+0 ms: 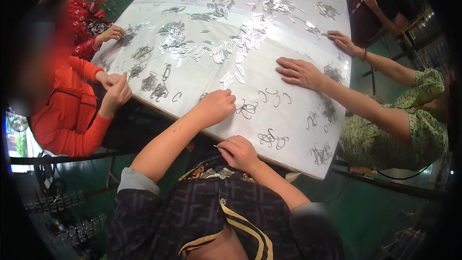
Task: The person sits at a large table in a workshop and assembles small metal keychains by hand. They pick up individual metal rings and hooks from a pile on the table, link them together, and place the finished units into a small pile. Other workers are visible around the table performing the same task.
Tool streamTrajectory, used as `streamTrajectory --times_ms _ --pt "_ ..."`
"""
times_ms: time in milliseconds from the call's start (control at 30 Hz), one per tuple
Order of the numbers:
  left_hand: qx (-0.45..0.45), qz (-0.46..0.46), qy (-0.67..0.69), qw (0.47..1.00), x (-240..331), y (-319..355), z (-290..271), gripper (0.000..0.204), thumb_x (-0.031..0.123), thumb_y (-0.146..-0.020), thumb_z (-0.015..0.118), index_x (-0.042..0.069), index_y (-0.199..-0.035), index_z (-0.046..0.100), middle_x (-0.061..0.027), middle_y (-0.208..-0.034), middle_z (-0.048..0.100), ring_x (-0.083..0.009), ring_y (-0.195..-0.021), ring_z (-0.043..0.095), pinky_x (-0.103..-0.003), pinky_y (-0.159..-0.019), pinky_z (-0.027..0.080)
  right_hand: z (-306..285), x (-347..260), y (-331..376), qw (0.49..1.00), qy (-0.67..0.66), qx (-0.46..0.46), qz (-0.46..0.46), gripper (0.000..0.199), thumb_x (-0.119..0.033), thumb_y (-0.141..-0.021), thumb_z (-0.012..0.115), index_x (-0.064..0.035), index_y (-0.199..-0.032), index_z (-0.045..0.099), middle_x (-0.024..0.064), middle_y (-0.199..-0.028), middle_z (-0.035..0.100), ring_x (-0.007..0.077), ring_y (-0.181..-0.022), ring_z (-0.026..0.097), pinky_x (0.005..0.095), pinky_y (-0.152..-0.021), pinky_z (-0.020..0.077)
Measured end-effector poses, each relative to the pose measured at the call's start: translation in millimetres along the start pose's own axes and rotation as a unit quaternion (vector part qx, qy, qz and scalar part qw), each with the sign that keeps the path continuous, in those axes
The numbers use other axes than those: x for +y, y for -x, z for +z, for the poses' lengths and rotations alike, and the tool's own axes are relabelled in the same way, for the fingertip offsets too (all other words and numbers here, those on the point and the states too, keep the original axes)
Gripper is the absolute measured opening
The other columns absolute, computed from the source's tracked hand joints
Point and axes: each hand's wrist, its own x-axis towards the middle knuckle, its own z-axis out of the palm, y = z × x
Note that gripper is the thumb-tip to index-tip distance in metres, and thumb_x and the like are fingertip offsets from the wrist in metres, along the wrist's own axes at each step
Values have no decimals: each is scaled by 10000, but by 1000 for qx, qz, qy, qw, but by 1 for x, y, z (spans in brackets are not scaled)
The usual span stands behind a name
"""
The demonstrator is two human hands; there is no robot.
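My left hand (217,106) rests on the white table (192,98) close to its near edge. Its fingers are curled together, and whatever they may pinch is hidden. Just right of it lies a small tangle of curved wire hooks (247,110). Below the table edge, my right hand (239,153) is closed in a pinch. A thin, pale metal piece (215,146) pokes out from its fingertips; most of it is covered. Beyond my left hand lie a few short, flat silver strips (226,78), leading back to a larger heap of strips (248,33).
Piles of wire hooks (320,154) dot both sides of the table. At left, a person in a red-orange jacket (67,110) works with both hands (115,91). At right, a person in green (385,135) lays a hand (301,73) on the table. Others sit farther back.
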Motion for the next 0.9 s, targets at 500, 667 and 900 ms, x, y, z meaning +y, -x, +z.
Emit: streamTrajectory --times_ms 500,667,900 --pt "55 -41 52 996 10 -4 3 23 51 -681 635 44 -687 614 -71 -721 570 -253 -773 572 -355 -676 507 1 3 4 1000 5 -14 -7 164 -51 -740 702 -59 -885 625 72 -784 599 263 -707 594 359 -643 469" --pt "12 -133 168 977 26 5 -22 47 51 -714 676 34 -724 633 -87 -738 610 -266 -775 593 -367 -677 503 0 1 2 1000 4 -20 -12 162 -54 -742 702 -60 -883 622 72 -768 584 265 -694 582 360 -634 462" --pt "26 -283 251 925 17 42 -49 65 68 -710 681 26 -752 655 -95 -731 629 -236 -704 603 -346 -662 493 -2 0 1 1000 1 -22 -14 164 -54 -744 703 -61 -887 622 67 -772 588 258 -705 590 361 -640 461"
